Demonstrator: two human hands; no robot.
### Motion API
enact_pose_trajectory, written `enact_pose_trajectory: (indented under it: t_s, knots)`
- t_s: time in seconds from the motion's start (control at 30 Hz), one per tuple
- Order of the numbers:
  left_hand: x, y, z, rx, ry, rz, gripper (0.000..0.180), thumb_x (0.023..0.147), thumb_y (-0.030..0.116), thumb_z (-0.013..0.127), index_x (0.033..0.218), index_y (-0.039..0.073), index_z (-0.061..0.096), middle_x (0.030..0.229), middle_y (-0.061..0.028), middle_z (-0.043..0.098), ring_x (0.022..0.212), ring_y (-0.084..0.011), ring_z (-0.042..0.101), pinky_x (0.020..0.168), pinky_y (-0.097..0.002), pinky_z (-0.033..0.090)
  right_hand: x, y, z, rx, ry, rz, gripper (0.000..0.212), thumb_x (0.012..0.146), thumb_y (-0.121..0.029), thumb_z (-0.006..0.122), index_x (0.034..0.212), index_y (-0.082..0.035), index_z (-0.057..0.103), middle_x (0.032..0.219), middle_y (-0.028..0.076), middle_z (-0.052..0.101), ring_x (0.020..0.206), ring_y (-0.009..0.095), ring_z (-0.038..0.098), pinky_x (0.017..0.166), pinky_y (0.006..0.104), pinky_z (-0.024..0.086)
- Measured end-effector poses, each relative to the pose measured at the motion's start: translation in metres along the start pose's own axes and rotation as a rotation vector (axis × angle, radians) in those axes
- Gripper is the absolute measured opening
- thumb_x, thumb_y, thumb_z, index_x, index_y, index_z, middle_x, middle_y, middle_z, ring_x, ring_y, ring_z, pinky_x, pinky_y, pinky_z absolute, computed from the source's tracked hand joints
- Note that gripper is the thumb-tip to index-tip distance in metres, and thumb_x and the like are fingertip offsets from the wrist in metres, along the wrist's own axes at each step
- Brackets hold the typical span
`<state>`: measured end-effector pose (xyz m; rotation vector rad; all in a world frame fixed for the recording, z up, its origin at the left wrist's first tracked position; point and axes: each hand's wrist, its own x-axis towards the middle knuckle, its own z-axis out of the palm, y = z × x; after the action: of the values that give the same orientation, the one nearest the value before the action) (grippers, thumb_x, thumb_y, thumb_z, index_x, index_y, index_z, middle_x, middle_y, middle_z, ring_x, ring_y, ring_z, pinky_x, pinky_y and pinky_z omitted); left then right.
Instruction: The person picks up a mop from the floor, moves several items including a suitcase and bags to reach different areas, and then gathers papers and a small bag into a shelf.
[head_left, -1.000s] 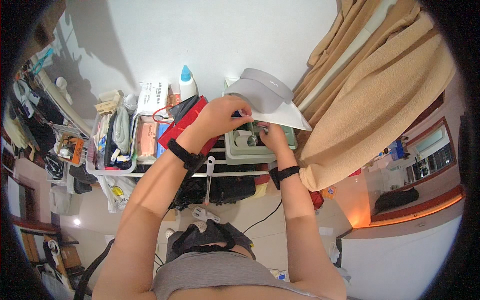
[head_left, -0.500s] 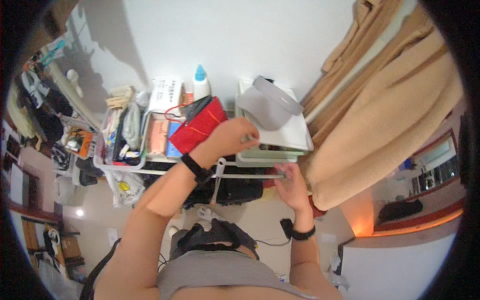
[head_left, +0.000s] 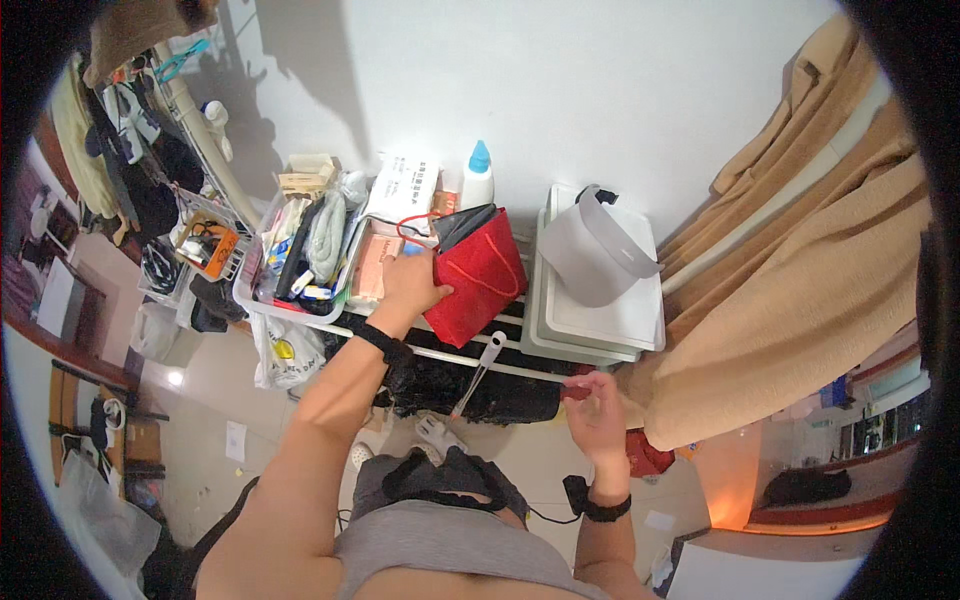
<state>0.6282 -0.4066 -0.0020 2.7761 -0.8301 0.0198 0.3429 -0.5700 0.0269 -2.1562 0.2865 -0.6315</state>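
Observation:
My left hand is closed on the left side of a red paper gift bag, its thumb against the bag's face. The bag has red cord handles and something dark grey sticks out of its top. It leans on the rack beside a pale storage box with a white lid. My right hand hovers in front of the rack's front rail, below the box, fingers apart and loosely bent with nothing seen in them.
A grey visor lies on the lid. Left of the bag stand a blue-capped white bottle, a white package and a crammed plastic basket. Tan curtains hang at right. A white-handled stick leans by the rail.
My left hand has moved left from the storage box to the red bag and taken hold of it. The lid now sits flat on the box. The view has shifted.

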Motion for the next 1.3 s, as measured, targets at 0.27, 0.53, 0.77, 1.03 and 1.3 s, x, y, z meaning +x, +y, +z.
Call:
enact_pose_trajectory:
  t_s: [0.27, 0.53, 0.77, 1.03, 1.3]
  knots:
    - [-0.032, -0.004, -0.017, -0.140, 0.213, 0.254, 0.019, 0.066, 0.014, 0.066, 0.082, 0.006, 0.059, 0.087, -0.0110, 0.062, 0.081, -0.0298, 0.057, 0.072, -0.0379, 0.044, 0.038, -0.010, 0.037, 0.098, -0.091, 0.006, 0.031, 0.074, -0.003, 0.062, 0.101, -0.003, 0.046, 0.102, 0.011, 0.059, 0.099, 0.019, 0.055, 0.087, 0.0320, 0.042]
    - [-0.105, -0.016, -0.067, -0.121, 0.448, 0.290, 0.016, 0.064, 0.007, 0.060, 0.079, 0.005, 0.060, 0.107, -0.0103, 0.059, 0.085, -0.0248, 0.053, 0.075, -0.0368, 0.043, 0.084, -0.010, 0.098, 0.341, -0.092, 0.027, 0.058, 0.074, -0.013, 0.069, 0.115, -0.005, 0.028, 0.128, 0.019, 0.038, 0.111, 0.029, 0.046, 0.095, 0.0377, 0.034]
    - [-0.167, -0.029, -0.083, -0.036, 0.502, 0.184, 0.018, 0.062, 0.009, 0.058, 0.079, 0.005, 0.061, 0.125, -0.0143, 0.048, 0.090, -0.0236, 0.051, 0.079, -0.0349, 0.042, 0.096, -0.048, 0.152, 0.437, -0.073, -0.082, 0.052, 0.072, 0.001, 0.066, 0.109, -0.004, 0.029, 0.094, 0.009, 0.053, 0.096, 0.018, 0.051, 0.089, 0.0311, 0.037]
    - [-0.241, -0.060, -0.080, 0.128, 0.674, 0.133, 0.014, 0.062, 0.013, 0.061, 0.075, 0.009, 0.058, 0.125, -0.0105, 0.050, 0.088, -0.0196, 0.049, 0.077, -0.0298, 0.040, 0.090, -0.058, 0.173, 1.270, -0.033, -0.015, 0.027, 0.082, 0.007, 0.049, 0.102, -0.007, 0.036, 0.090, 0.008, 0.053, 0.095, 0.021, 0.053, 0.093, 0.0412, 0.039]
    - [-0.299, -0.083, -0.068, -0.019, 0.707, 0.333, 0.016, 0.061, 0.012, 0.065, 0.067, 0.004, 0.052, 0.122, -0.0155, 0.051, 0.070, -0.0205, 0.053, 0.058, -0.0289, 0.044, 0.059, -0.112, 0.182, 1.595, -0.285, 0.361, 0.025, 0.089, -0.036, 0.049, 0.094, -0.012, 0.046, 0.083, 0.000, 0.053, 0.096, 0.023, 0.054, 0.092, 0.0464, 0.037]
